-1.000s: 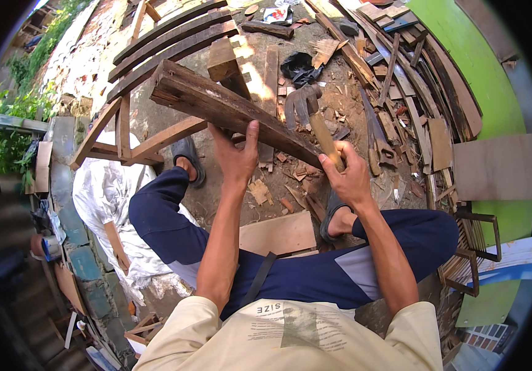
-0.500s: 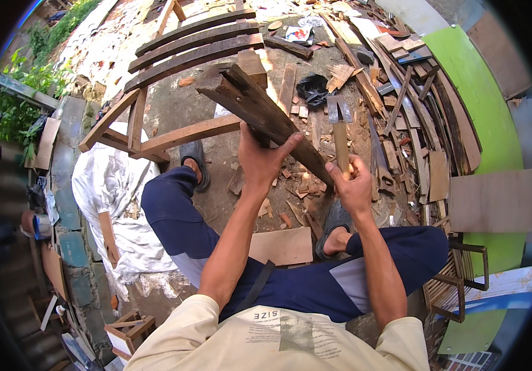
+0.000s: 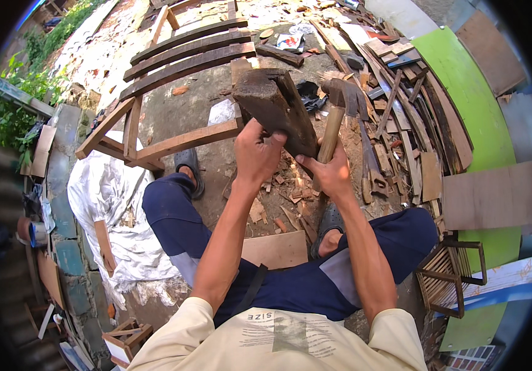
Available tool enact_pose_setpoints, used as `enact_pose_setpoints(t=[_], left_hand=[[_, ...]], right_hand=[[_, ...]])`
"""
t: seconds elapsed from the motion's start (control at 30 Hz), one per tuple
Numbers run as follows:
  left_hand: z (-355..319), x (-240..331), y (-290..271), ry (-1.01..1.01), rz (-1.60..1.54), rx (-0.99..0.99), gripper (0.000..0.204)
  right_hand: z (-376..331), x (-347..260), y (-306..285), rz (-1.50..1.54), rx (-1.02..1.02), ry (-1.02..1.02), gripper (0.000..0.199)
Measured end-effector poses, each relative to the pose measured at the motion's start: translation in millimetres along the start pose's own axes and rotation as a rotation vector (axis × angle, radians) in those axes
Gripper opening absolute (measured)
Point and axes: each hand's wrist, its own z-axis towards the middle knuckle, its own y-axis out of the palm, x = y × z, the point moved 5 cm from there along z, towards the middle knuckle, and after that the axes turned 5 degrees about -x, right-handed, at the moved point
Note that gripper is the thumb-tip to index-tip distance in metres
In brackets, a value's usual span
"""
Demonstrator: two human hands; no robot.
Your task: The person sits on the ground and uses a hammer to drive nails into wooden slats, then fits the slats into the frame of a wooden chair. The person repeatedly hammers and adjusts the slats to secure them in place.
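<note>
My left hand [image 3: 258, 154] grips a dark, weathered wooden block [image 3: 275, 105], held up end-on in front of me. My right hand [image 3: 331, 173] is shut on the wooden handle of a hammer [image 3: 334, 117], its metal head raised just right of the block's top. The right fingertips also touch the block's lower end. I am seated, with dark blue trousers and sandals on bare ground strewn with wood chips [image 3: 284, 198].
A curved-slat wooden frame [image 3: 173, 62] lies on the ground ahead and to the left. A hand saw [image 3: 371, 167] and piled wood scraps [image 3: 402, 93] lie to the right beside a green panel [image 3: 476, 105]. White sheeting [image 3: 111, 210] is on the left; a small wooden rack [image 3: 448, 278] stands lower right.
The block has swung from lying across my view to pointing end-on toward me. The hammer has risen beside it, its head now up near the block's top.
</note>
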Motion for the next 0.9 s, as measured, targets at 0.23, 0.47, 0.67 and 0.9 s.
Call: enact_pose_setpoints(t=[0.23,0.47,0.67,0.9], left_hand=[[31,-8,0,-0.045,-0.506,-0.051,0.075],[37,-45,-53,-0.246,-0.489,0.568,0.063],[2,-94,-99,-0.464,-0.432,0.676,0.072],[-9,-104,-107,-0.575,-0.337,0.741,0.086]], right_hand=[[16,-8,-1,0.122,-0.128,0.032,0.059],[28,26,-49,-0.056,-0.023,0.027,0.055],[12,74,-71,0.109,0.085,0.347,0.034],[-22,154,-108,-0.032,0.04,0.859,0.021]])
